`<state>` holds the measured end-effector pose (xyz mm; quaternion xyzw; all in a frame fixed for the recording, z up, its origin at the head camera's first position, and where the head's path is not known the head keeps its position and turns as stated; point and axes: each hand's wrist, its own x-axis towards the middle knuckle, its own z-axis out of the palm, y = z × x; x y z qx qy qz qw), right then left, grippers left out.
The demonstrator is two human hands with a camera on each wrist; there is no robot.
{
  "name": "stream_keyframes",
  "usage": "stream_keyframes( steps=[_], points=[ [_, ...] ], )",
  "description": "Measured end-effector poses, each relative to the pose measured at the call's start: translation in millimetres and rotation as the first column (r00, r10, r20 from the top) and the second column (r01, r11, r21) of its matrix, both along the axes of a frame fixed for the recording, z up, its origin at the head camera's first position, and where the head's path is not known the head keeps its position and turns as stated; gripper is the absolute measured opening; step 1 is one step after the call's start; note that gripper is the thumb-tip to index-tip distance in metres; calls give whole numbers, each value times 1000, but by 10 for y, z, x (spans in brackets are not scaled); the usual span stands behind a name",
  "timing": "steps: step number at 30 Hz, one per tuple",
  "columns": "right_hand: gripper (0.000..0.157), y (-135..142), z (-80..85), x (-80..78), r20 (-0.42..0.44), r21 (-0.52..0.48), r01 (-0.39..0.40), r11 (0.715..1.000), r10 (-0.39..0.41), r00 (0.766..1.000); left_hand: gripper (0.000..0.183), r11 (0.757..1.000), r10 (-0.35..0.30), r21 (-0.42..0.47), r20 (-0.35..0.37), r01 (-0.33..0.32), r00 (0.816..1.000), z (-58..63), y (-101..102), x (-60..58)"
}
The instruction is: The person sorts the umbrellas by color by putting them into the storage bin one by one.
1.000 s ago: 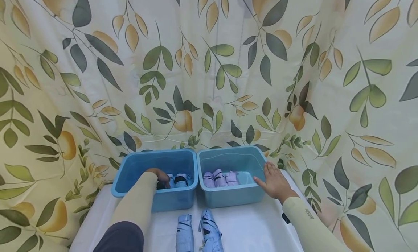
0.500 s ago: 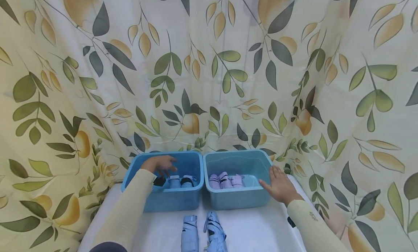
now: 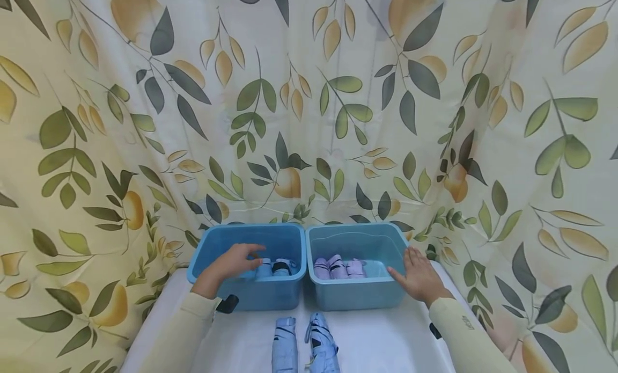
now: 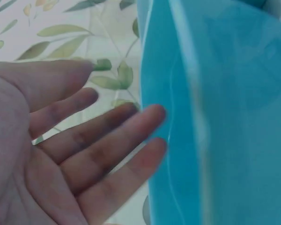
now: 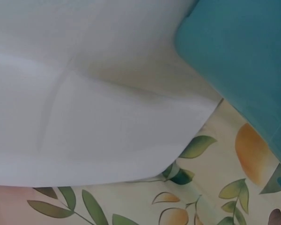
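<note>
Two bins (image 3: 357, 297), three purple umbrellas (image 3: 337, 268) and at least four blue umbrellas (image 3: 285, 345), two on the table (image 3: 381, 341), can be counted.

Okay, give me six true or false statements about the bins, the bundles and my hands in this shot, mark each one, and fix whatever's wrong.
1. Lilac bundles lie in the right bin. True.

2. The left hand grips a lilac bundle. False: its fingers are extended loosely and it holds nothing.

3. Two blue bundles lie on the white table in front of the bins. True.

4. The right hand is inside the left bin. False: it is at the outer end of the right bin.

5. The two bins stand side by side. True.

6. The backdrop is plain black. False: it is pale, printed with leaves and fruit.
</note>
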<state>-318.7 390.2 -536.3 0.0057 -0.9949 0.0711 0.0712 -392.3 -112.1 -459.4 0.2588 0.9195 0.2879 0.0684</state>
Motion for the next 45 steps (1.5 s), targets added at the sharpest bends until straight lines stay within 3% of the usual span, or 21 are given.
stream_keyframes(
  steps=[9,17,22,27,36,39,45],
  points=[
    [99,25,-34,8,-16,-3,-12,1000,12,1000,31,992,46,120,-126,-31,991,-262,-70,448],
    [102,9,-11,-3,0,10,-6,1000,6,1000,26,968,124,235,-145,-88,982,-643,-120,786],
    [105,13,6,6,3,20,-2,1000,2,1000,27,967,132,223,-8,-127,991,-914,-100,896],
    [103,12,-7,-1,-7,15,-9,1000,10,1000,26,970,122,194,149,-150,981,-1181,-52,988],
    [105,8,-30,-9,3,16,-4,1000,4,1000,29,974,74,194,210,-116,975,-1530,34,1103],
    [105,-1,-14,-10,4,12,-8,1000,8,1000,31,973,75,191,272,-130,959,-1632,67,1123],
    [101,-7,-13,-24,4,11,-7,1000,7,1000,41,973,142,100,438,-206,888,-1842,223,1148]
  ],
)
